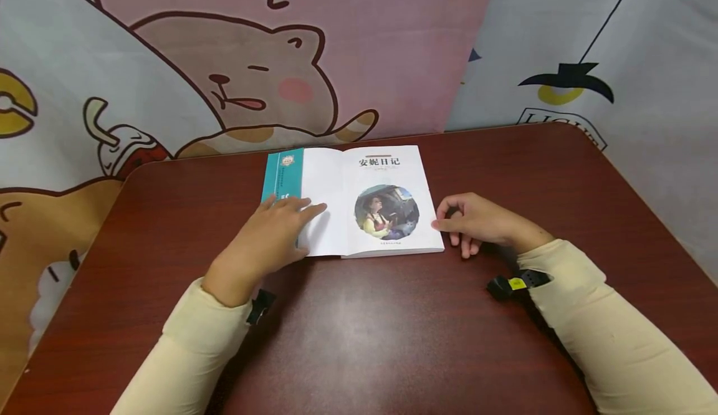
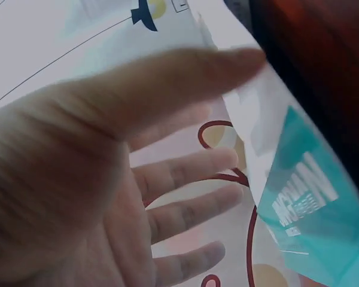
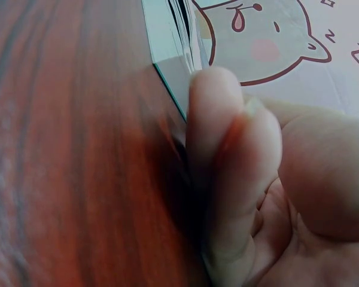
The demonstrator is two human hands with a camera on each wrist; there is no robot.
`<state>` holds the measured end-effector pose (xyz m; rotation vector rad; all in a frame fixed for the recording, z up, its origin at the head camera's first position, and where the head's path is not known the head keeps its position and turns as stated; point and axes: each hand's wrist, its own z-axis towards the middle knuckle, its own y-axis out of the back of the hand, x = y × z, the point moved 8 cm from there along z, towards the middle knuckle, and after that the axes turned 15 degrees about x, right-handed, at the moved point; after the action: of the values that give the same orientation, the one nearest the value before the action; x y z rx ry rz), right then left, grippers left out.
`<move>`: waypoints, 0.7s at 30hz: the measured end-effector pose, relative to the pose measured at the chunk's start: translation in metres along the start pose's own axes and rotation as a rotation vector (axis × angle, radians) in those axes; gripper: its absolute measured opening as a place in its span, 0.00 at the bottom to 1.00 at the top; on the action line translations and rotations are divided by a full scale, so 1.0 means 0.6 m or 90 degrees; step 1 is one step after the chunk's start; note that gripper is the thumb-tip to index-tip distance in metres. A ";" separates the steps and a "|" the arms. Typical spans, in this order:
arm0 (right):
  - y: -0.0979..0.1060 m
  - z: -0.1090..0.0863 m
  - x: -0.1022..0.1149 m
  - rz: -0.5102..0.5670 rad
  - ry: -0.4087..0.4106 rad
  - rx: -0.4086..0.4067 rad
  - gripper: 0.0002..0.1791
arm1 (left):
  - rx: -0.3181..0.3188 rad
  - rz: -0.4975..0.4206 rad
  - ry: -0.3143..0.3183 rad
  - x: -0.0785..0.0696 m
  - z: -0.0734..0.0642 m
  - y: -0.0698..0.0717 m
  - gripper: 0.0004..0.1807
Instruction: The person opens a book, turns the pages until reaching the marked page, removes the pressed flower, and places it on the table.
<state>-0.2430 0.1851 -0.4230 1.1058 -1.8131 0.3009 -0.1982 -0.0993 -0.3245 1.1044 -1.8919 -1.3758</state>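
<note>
An open paperback book (image 1: 331,215) lies on the table, its right-hand page (image 1: 417,169) bearing a large Chinese title and a round picture. At its left a teal cover flap (image 1: 288,175) shows beside a blank white page. My left hand (image 1: 269,231) lies over the flap and the lower left page, fingers spread and straight; the left wrist view shows the thumb near the white paper. With thumb and forefinger, my right hand (image 1: 477,219) pinches the right edge of the right-hand page. Its other fingers are loosely bent. In the right wrist view, page edges (image 3: 188,36) stand slightly apart beyond the fingertips.
The reddish-brown wooden table (image 1: 359,334) extends around the book. Behind it hangs a cloth (image 1: 392,60) printed with a sleeping cartoon bear. Dark straps sit at both wrists, and the right one carries a small black device (image 1: 499,287).
</note>
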 end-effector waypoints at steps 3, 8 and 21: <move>0.000 -0.001 0.002 -0.001 0.001 -0.001 0.19 | 0.004 -0.016 -0.012 -0.006 0.007 -0.005 0.41; -0.001 -0.001 -0.004 0.000 -0.001 -0.001 0.20 | 0.003 -0.026 -0.034 -0.030 0.028 -0.015 0.40; 0.000 -0.003 -0.002 0.012 0.006 0.002 0.20 | 0.067 -0.049 -0.054 -0.097 0.092 -0.033 0.43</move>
<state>-0.2417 0.1866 -0.4229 1.0880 -1.8167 0.3199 -0.2068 -0.0250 -0.3594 1.1987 -2.0211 -1.3999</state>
